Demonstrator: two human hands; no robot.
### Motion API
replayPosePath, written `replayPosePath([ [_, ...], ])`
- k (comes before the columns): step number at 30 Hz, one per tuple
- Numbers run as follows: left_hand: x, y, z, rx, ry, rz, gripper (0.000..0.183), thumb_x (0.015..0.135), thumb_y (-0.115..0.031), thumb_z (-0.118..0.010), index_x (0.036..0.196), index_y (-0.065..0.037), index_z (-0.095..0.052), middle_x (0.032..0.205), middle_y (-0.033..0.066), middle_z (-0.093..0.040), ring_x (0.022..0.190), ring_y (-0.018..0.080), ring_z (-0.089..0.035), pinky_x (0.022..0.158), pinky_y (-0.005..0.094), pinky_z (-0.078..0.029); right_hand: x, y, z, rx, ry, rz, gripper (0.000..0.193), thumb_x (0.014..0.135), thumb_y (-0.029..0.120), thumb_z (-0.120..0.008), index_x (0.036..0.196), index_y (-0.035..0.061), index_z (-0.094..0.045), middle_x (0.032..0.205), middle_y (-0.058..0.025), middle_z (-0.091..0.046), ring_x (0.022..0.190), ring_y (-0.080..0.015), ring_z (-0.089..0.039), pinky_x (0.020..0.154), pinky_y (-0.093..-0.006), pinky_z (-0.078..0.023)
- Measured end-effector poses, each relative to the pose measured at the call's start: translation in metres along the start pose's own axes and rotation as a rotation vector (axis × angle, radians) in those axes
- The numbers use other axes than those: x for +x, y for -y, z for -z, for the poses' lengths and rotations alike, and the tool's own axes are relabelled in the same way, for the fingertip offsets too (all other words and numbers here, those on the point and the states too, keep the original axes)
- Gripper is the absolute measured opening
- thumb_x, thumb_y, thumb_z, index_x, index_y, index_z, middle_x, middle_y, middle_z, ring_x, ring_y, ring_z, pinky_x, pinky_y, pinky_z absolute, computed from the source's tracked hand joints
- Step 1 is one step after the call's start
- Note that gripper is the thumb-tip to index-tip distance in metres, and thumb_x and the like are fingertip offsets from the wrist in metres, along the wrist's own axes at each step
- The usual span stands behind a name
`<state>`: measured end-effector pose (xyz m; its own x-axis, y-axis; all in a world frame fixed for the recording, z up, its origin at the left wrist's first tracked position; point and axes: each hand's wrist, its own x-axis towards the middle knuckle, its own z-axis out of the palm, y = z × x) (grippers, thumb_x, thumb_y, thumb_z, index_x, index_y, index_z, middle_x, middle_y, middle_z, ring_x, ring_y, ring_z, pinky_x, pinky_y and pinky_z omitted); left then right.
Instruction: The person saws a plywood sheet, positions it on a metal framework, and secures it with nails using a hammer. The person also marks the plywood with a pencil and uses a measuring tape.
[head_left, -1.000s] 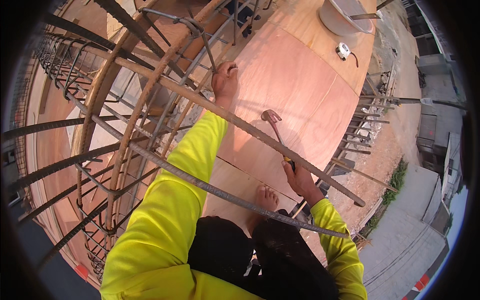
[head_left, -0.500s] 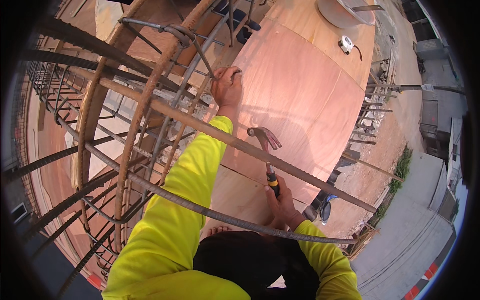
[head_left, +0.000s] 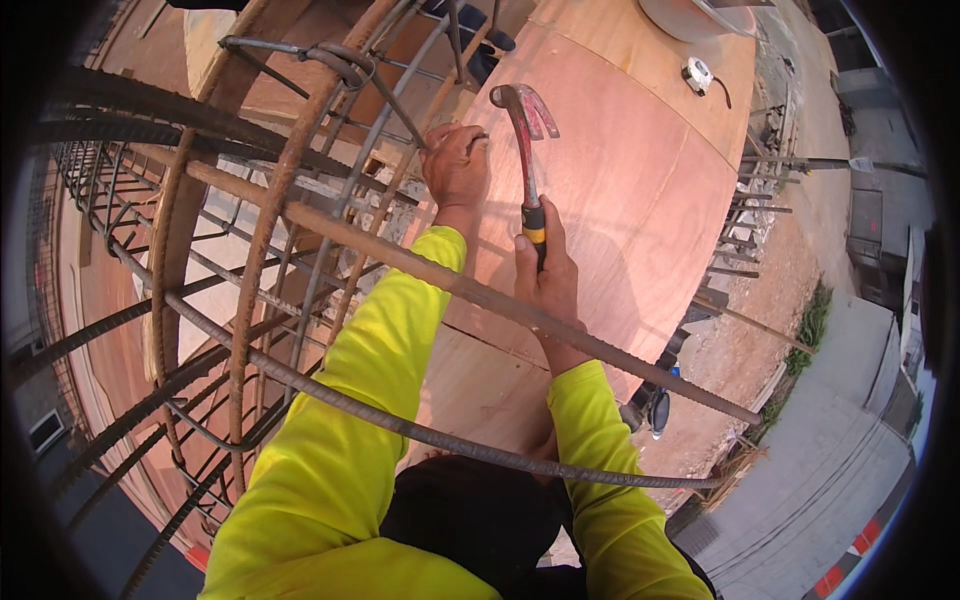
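My right hand [head_left: 548,280] is wrapped round the black and yellow grip of a claw hammer [head_left: 523,150]. The hammer's worn reddish head is raised over the plywood sheet [head_left: 620,180], a little to the right of my left hand. At the left edge of that sheet, my left hand [head_left: 457,170] rests with its fingers curled together beside the steel bars. Whatever it pinches is too small or hidden to make out. Both forearms, in bright yellow sleeves, reach past a rusty rebar [head_left: 420,267] that crosses in front of them.
A cage of tied rebar [head_left: 262,230] fills the left side. A curved bar [head_left: 440,437] spans low across my arms. On the far plywood lie a white tape measure [head_left: 697,76] and a large basin [head_left: 690,18]. Bar ends [head_left: 735,225] stick out beyond the sheet's right edge.
My right hand has moved up and forward with the hammer, bringing its head level with and slightly beyond my left hand. The left hand stays at nearly the same spot.
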<state>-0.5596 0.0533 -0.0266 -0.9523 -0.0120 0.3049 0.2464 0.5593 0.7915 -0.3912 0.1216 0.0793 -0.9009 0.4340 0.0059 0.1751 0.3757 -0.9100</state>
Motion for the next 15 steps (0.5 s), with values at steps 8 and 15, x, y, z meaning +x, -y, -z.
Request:
replayPosePath([
  [8,0.000,-0.003,0.001,0.043,0.014,-0.001,0.013,0.078,-0.018,-0.074,0.091,-0.019,-0.076,0.099,0.0009,-0.072,0.117,0.0224,-0.058,0.101,0.0457,-0.040,0.009,0.008,0.014,-0.053,0.087,-0.058,0.051,0.102,0.017,-0.054,0.150,0.0062,-0.037,0.098,-0.0252,-0.067,0.085,-0.0421,-0.069,0.071,-0.0454,-0.053],
  [15,0.000,0.000,-0.001,0.056,0.029,0.002,0.012,0.078,-0.019,-0.074,0.090,-0.018,-0.076,0.101,0.0021,-0.071,0.117,0.0243,-0.057,0.103,0.0457,-0.041,0.008,0.008,0.020,-0.175,0.214,-0.166,0.050,0.102,0.018,-0.055,0.148,0.0072,-0.038,0.092,-0.0230,-0.067,0.078,-0.0413,-0.068,0.067,-0.0443,-0.053],
])
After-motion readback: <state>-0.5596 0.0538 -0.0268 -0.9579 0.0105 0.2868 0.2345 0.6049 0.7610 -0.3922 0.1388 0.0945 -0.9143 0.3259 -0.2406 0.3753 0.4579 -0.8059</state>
